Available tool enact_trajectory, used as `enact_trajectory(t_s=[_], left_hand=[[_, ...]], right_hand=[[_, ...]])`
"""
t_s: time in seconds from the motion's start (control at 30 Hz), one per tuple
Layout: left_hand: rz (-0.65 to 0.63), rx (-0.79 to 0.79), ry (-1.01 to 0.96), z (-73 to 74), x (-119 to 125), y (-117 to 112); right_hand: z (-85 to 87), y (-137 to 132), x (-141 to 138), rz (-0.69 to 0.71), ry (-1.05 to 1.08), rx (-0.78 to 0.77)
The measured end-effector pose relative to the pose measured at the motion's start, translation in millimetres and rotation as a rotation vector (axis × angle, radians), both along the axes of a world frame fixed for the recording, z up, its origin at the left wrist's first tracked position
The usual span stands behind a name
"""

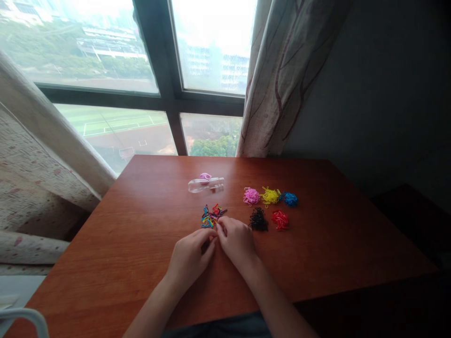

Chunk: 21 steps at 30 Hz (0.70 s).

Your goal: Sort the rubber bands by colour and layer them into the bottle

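A small mixed pile of colourful rubber bands (pixel 209 219) lies on the brown table, just beyond my fingertips. My left hand (pixel 190 254) rests at the near side of the pile, its thumb and fingers drawn together. Against it, my right hand (pixel 238 240) is closed in a pinch at the pile's near right edge. Whatever sits between the fingertips of either hand is too small to make out. To the right are sorted heaps of bands: pink (pixel 251 196), yellow (pixel 270 196), blue (pixel 291 199), black (pixel 258 219) and red (pixel 280 219).
A clear plastic bottle (pixel 206 185) lies on its side behind the mixed pile, with a pink piece (pixel 205 176) beside it. The wooden table (pixel 134 244) reaches back to a window (pixel 211 47) flanked by curtains (pixel 282 70). A white curved rail (pixel 28 314) shows at lower left.
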State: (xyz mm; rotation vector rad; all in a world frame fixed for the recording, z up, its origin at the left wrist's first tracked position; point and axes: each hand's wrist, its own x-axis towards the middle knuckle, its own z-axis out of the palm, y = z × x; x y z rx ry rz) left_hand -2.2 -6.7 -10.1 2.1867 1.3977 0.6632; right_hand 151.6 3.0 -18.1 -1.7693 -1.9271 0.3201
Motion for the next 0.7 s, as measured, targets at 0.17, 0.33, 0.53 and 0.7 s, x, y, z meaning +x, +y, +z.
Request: enact_trajectory(t_s=[0.17,0.33,0.53,0.7], left_hand=[[-0.002,0.004,0.013,1.0,0,-1],[0.002,0.020,0.042,1.6,0,-2],[-0.007,0.042,0.080,3.1,1,-2],[-0.005,0.042,0.086,3.4,1,-2]], right_hand=[[-3.0,-10,4,0.029,0.150,0.058],[2.8,-24,23,0.005,0.225,0.129],[27.0,-3,93,-0.195,0.097,0.248],[37.7,32,151,-0.318,-0.014,0.285]])
